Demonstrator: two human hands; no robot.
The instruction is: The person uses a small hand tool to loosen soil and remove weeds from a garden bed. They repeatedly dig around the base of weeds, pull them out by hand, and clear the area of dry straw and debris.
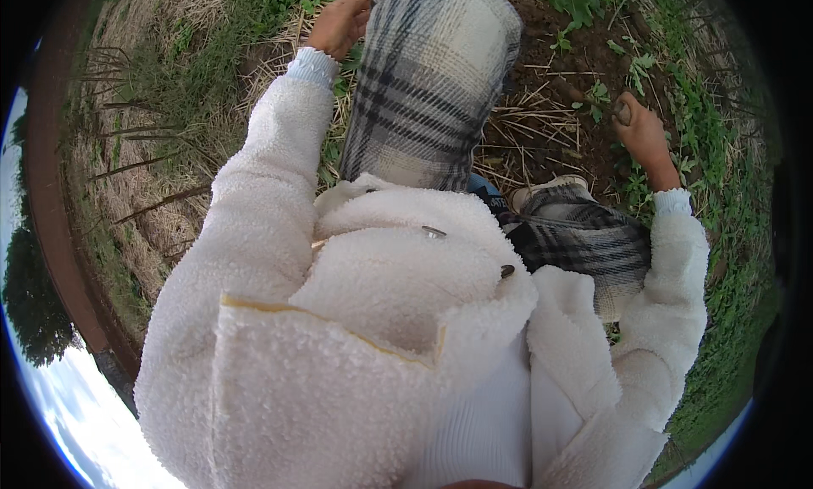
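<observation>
My right hand (643,133) is closed around the rounded, brown handle (622,113) of a hand tool, low over the soil at the right. The tool's working end is not clear among leaves and dirt. Just left of the handle stands a small green leafy plant (597,100). My left hand (338,26) is at the top, beside my raised knee in plaid trousers (432,76), with its fingers curled. Part of its fingers is hidden by the knee and the picture's edge, so whether it holds anything cannot be told.
Brown, damp soil (540,133) with scattered dry straw lies between my legs. A light shoe (551,187) rests there. Lobed green plants (575,3) grow at the upper right. Dry straw, weeds and dark thin stalks (162,203) cover the left side, with a dirt path (57,203) beyond.
</observation>
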